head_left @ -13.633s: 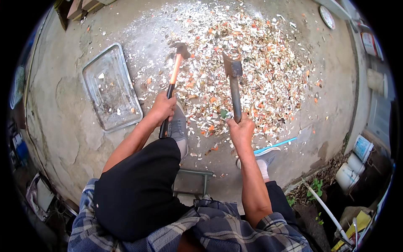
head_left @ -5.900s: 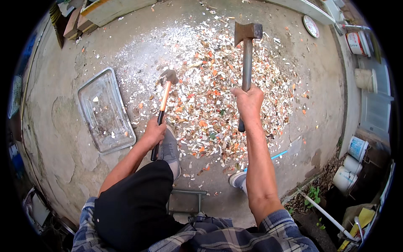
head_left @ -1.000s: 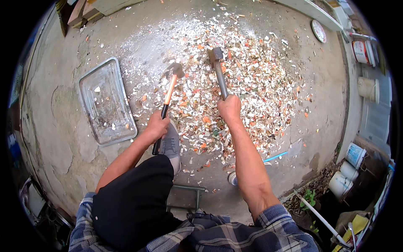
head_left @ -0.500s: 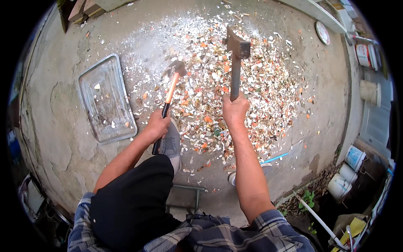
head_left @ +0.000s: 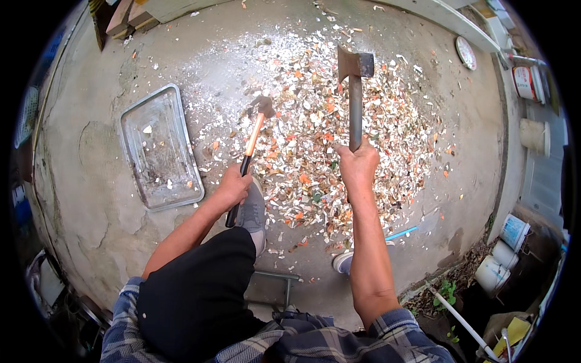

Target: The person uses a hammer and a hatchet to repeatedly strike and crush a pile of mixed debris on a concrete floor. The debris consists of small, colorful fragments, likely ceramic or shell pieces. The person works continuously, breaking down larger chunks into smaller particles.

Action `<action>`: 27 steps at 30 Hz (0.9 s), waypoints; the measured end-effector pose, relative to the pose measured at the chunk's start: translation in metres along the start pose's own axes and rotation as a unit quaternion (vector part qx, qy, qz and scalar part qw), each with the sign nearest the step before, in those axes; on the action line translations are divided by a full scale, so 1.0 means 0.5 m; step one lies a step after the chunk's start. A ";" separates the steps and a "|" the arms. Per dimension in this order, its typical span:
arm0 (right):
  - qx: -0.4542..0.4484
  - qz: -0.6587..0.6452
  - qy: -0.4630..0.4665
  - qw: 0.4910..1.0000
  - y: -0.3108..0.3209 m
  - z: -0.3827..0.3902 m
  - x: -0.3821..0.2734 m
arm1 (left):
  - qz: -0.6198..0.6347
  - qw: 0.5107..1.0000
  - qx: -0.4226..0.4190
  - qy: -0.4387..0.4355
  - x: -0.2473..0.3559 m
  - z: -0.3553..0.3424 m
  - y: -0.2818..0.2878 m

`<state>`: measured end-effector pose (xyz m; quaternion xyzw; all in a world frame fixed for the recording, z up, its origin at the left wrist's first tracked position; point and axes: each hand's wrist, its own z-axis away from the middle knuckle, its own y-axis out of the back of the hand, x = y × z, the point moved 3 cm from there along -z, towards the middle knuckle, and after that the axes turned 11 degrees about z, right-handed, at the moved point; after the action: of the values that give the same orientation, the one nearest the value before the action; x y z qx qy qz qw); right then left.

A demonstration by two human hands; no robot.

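Two hands, one tool in each. The left hand (head_left: 233, 187) has its fingers wrapped round the black grip of a hammer (head_left: 253, 140), whose orange shaft runs up to a dark head at the left edge of the fragments (head_left: 315, 145). The right hand (head_left: 359, 169) is curled tight about the grey handle of an axe (head_left: 356, 100); the blade faces left, and the head shows over the fragments' upper part. The height of either head above them cannot be told.

The fragments, white, brown and orange, are too many to count. They spread over the floor (head_left: 103, 181) in front of both shoes and thin out at the rim; pale powder (head_left: 230, 66) fans out at the upper left. To their left lies one tray (head_left: 172, 148), its raised rim set apart from them by a lightly littered strip, with a few scraps inside. A broader run of cracked floor stretches left of the tray.

To the right, a strip of floor lies between the fragments and the wall's foot. One plate (head_left: 466, 53) leans near the upper right edge, and one blue stick (head_left: 402, 232) lies by the right shoe (head_left: 343, 262). At least five tubs (head_left: 492, 273) stand along the right side; some bear printing, one in red, another in blue.
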<state>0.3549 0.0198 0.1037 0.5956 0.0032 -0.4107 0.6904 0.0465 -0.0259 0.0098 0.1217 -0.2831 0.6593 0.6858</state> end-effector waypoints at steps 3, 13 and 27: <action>0.011 0.065 -0.004 0.998 -0.068 -0.003 0.097 | -0.002 1.000 -0.009 -0.005 0.002 -0.009 -0.011; -0.084 0.052 -0.071 0.993 -0.050 0.021 0.137 | -0.038 0.998 0.021 -0.049 0.046 0.027 -0.011; -0.077 -0.034 -0.046 0.995 -0.048 0.022 0.091 | -0.016 0.993 0.041 -0.112 0.381 -0.227 0.042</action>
<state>0.3660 -0.0136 0.0650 0.5209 0.0236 -0.4592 0.7192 0.0463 0.1967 0.0180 0.2269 -0.3286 0.6418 0.6547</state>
